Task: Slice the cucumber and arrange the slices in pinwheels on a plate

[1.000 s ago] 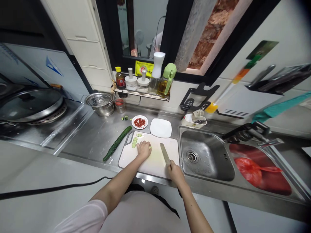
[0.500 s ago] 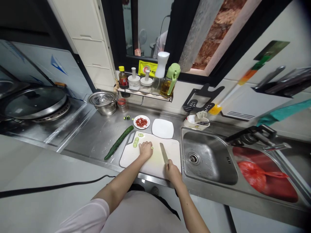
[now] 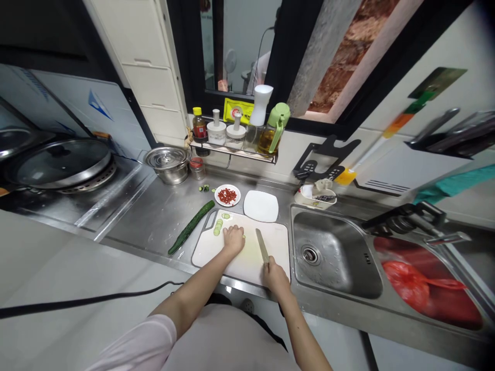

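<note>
Hands: left [image 3: 233, 239] pins cucumber bit mid-board [image 3: 278, 242], right [image 3: 275, 273] grips knife [image 3: 262, 246] nr front edge

We have both forearms reaching forward — our left hand [image 3: 233, 239] lies palm-down with fingers curled, farther out; our right hand [image 3: 275, 273], nearer, is closed in a fist-like grip.

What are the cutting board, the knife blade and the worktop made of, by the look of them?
Cutting board: probably plastic, white and matt, thin, with a moulded grip slot. Knife blade: metal, likely steel, grey with a dull sheen. Worktop: stainless steel by its look, brushed grey, mirroring the light, one sheet with the sink.
</note>
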Available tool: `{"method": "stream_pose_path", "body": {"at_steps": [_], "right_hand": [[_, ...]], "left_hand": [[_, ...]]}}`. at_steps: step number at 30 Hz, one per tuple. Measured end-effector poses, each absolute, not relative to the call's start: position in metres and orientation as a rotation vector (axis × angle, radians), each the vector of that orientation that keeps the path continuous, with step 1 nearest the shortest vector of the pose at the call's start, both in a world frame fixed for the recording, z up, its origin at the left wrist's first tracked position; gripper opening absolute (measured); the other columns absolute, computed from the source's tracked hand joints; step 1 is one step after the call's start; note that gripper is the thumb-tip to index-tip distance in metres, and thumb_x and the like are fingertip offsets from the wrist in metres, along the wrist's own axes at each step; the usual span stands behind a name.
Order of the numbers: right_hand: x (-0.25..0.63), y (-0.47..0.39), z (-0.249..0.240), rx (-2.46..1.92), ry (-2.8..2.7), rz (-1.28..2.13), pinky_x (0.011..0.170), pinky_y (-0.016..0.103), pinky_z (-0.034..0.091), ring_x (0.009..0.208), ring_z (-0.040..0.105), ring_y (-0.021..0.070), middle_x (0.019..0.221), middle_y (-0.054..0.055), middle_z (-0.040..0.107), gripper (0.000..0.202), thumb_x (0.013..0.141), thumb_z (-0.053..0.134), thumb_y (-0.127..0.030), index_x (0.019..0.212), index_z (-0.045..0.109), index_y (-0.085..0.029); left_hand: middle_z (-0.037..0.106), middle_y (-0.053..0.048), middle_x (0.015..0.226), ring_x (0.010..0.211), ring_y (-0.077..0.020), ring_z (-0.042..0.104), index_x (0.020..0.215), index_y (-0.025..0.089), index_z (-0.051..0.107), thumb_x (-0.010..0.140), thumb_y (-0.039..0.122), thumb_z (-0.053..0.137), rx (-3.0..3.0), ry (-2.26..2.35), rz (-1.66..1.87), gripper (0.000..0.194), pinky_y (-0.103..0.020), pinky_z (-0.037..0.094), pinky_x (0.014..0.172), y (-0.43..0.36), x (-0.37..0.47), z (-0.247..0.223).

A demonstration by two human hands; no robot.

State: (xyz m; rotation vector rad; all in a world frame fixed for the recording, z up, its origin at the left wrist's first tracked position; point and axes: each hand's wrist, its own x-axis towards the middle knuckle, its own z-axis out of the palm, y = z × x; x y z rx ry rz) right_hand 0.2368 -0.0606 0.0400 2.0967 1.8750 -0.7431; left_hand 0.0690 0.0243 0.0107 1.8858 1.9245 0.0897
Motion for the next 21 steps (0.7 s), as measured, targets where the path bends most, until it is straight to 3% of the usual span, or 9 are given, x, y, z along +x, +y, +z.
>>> {"method": "stream_pose_path", "body": {"at_steps": [10, 21], "right_hand": [[0.240, -0.061, 0.035, 2.114, 1.887, -0.777, 0.067, 0.029, 0.036, 0.090, 0.065, 0.0224, 0.097, 0.013, 0.069, 0.027, 0.098, 0.028, -0.025, 0.114, 0.048, -0.017], [0.239, -0.058, 0.036, 2.096, 1.860, -0.793, 0.068, 0.029, 0.036, 0.092, 0.065, 0.0230, 0.100, 0.014, 0.069, 0.028, 0.098, 0.028, -0.025, 0.116, 0.048, -0.016]], "left_hand": [[0.069, -0.005, 0.103, 0.102, -0.0216, 0.060, 0.102, 0.023, 0.057, 0.088, 0.019, 0.046, 1.688, 1.900, 0.169, 0.018, -0.038, 0.030, 0.091, 0.019, 0.067, 0.015], [0.072, 0.002, 0.089, 0.092, -0.0176, 0.064, 0.095, 0.026, 0.062, 0.084, 0.027, 0.055, 1.480, 1.937, 0.363, 0.013, -0.033, 0.033, 0.088, -0.013, 0.031, 0.012]]}}
